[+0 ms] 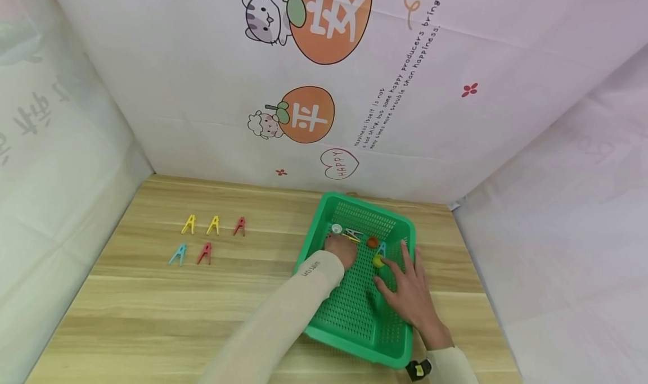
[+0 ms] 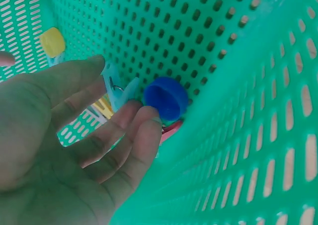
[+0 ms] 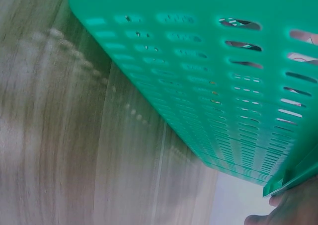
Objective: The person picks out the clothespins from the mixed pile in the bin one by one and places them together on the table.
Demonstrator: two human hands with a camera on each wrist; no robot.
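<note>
A green perforated plastic basket stands on the right part of the table. My left hand reaches down inside it. In the left wrist view its thumb and index fingertip meet at one end of a light blue clothespin, seemingly pinching it. Next to those fingertips lie a dark blue cap and a red clothespin, partly hidden. My right hand rests over the basket's right rim, fingers spread. A yellow cap and another light blue clothespin lie near its fingertips.
In the basket are also a white cap, a brown cap and a yellow clothespin. Several clothespins, including a red one, lie in two rows on the left of the wooden table. Printed white sheets surround the table.
</note>
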